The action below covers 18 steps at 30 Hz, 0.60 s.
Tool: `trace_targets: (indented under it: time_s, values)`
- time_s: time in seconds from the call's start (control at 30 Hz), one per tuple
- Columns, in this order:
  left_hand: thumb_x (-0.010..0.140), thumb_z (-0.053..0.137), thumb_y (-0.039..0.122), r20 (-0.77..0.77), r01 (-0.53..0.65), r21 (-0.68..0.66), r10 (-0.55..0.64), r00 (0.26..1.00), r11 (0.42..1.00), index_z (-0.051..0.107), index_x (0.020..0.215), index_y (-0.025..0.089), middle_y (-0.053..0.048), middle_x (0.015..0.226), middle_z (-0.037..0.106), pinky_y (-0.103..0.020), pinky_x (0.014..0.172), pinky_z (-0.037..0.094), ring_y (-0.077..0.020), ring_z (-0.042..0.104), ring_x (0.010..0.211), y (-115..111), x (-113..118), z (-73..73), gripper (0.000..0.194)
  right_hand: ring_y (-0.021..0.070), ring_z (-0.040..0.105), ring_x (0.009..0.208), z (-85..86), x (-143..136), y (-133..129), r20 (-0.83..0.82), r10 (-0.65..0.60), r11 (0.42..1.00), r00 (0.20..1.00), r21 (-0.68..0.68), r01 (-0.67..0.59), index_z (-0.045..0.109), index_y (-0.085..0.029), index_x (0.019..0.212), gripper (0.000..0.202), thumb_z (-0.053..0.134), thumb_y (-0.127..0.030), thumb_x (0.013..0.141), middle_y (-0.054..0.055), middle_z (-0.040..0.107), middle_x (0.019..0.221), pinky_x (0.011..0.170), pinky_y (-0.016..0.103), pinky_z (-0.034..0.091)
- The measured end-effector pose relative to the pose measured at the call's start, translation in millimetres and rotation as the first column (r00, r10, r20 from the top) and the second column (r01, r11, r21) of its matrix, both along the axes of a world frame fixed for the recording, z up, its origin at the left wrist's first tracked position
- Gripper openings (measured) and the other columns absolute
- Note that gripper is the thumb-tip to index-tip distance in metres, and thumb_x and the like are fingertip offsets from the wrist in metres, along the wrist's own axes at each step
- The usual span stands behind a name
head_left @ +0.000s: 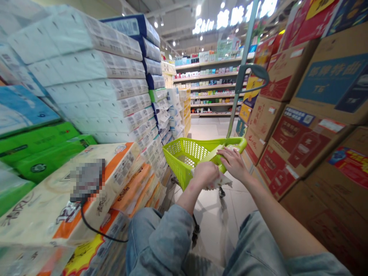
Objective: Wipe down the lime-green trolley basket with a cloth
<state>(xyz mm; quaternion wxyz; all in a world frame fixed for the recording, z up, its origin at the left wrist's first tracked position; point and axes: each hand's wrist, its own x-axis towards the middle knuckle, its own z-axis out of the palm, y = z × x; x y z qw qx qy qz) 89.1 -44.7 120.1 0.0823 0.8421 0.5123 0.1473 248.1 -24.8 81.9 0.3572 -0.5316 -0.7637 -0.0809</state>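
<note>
A lime-green shopping cart with a perforated basket stands in front of my knees. My left hand is closed at the near side of the basket, around a crumpled white patterned cloth that hangs out below the fist. Whether the fist also grips the cart is hidden. My right hand lies on the cart's green handle, its fingers stretched across the bar towards the basket. A pale strip runs along the basket beside the fingers.
Tissue packs are stacked high on the left. A pixelated dark device with a black cable lies on a cream-and-orange pack. Cartons form a wall on the right. A grey pole with a looped bracket rises beyond the cart; stocked shelves stand behind.
</note>
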Motion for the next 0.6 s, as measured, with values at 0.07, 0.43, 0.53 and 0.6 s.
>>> trace_targets:
  time_s: [0.07,0.43,0.53,0.6]
  values:
    - [0.088,0.036,0.033,-0.002,0.077,-0.014,-0.077,0.997,0.997,0.064,0.067,0.015,-0.009,0.072,0.067,-0.028,0.063,0.042,-0.0207,0.062,0.073,7,-11,-0.5,0.039,0.0228,0.041,0.123,0.8,2,-1,0.0,0.01,1.0,1.0,-0.003,-0.01,0.059,-0.024,0.109,0.032,0.034,-0.028,0.088,0.003,0.061,0.119,0.103,0.047,0.02]
    - [0.09,0.037,0.026,0.335,0.274,0.498,-0.474,0.814,0.823,0.049,0.114,0.017,-0.011,0.112,0.057,-0.04,0.095,0.037,-0.0203,0.048,0.109,-32,-55,-59.0,0.029,0.0218,0.043,0.122,-0.4,10,-1,-0.001,0.06,0.998,0.998,-0.002,-0.06,0.059,-0.024,0.107,0.03,0.037,-0.031,0.088,0.004,0.061,0.117,0.103,0.046,0.021]
    - [0.089,0.038,0.026,0.337,0.356,0.525,-0.573,0.748,0.773,0.047,0.119,0.018,-0.011,0.118,0.054,-0.043,0.099,0.034,-0.021,0.045,0.115,-17,-66,-66.6,0.032,0.0211,0.043,0.121,0.8,16,-2,0.019,0.09,0.996,0.996,-0.01,-0.09,0.058,-0.023,0.107,0.03,0.038,-0.032,0.088,0.004,0.061,0.117,0.104,0.045,0.022]
    - [0.09,0.036,0.026,0.385,0.345,0.489,-0.553,0.739,0.801,0.051,0.114,0.018,-0.01,0.115,0.055,-0.042,0.1,0.034,-0.0205,0.047,0.112,-1,-78,-71.4,0.029,0.0212,0.044,0.121,1.6,20,-2,0.025,0.104,0.995,0.994,-0.017,-0.103,0.058,-0.023,0.107,0.03,0.038,-0.032,0.088,0.005,0.061,0.117,0.104,0.045,0.022]
